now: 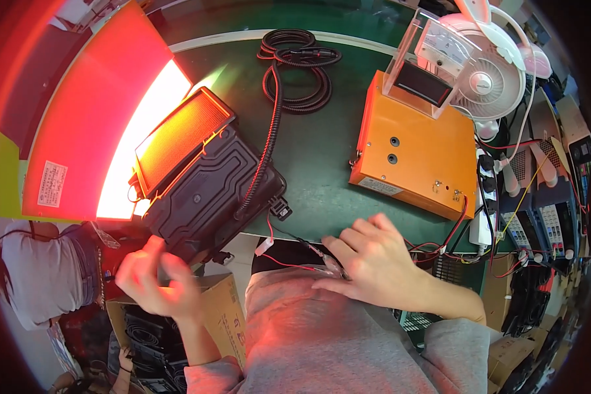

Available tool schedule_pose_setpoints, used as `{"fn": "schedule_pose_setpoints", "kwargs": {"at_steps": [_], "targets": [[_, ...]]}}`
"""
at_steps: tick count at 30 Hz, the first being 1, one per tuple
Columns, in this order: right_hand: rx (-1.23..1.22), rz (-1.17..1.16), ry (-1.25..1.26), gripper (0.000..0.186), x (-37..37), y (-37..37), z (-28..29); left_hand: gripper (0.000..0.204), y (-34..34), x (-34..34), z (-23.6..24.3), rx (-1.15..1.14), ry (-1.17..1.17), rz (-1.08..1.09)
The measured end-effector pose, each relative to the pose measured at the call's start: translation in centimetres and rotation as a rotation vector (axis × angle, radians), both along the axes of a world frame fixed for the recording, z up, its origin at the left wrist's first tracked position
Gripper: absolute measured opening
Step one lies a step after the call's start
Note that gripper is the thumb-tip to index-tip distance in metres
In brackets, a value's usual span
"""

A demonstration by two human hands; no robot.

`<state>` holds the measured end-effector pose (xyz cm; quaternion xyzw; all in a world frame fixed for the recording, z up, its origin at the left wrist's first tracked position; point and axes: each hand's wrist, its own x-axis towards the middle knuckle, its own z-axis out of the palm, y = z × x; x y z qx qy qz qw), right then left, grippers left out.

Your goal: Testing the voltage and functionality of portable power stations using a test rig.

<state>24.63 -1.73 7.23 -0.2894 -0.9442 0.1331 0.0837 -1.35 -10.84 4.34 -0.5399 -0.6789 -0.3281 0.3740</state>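
My left hand [154, 285] is raised beside the lower left of a black ribbed case [207, 190]. Motion blurs it, but its bent fingers look apart and nothing shows in them. The case carries a glowing orange lamp panel [184, 141], and a black corrugated cable [269, 151] runs from it to a coil farther back. At the table's front edge, my right hand [374, 262] closes around wire clips with clear sleeves [333, 265]. A red wire and a black wire run from there toward the case; a small white connector [264, 247] hangs on the red one.
An orange metal box [414, 151] sits at right, bearing a clear-covered meter [433, 62]. Behind it is a white fan [486, 79]. A power strip [484, 223] and tangled wires lie farther right. A red-lit board [79, 118] stands at left. Below are a carton [220, 312] and another person [49, 276].
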Motion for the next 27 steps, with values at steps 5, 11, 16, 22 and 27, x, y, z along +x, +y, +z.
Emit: {"fn": "schedule_pose_setpoints", "kwargs": {"at_steps": [5,11,16,22,27], "targets": [[-0.041,-0.094,0.060,0.026,0.0,-0.2,-3.0,0.018,2.9,7.3,-1.3,-0.428,-0.001,-0.758],[0.077,-0.129,0.221,0.013,-0.1,0.1,-3.4,0.018,5.0,7.3,-3.5,-0.607,-0.383,-0.909],[0.095,-0.040,0.254,0.016,0.2,0.6,-3.7,0.016,5.3,7.0,-2.3,-0.682,-0.406,-0.908],[0.234,0.121,0.168,0.018,0.4,1.6,-3.2,0.015,5.5,7.0,-2.6,-0.685,-0.512,-0.947],[0.286,0.149,0.181,0.018,1.0,2.3,-2.6,0.016,5.5,6.8,-2.9,-0.644,-0.438,-0.895]]}}
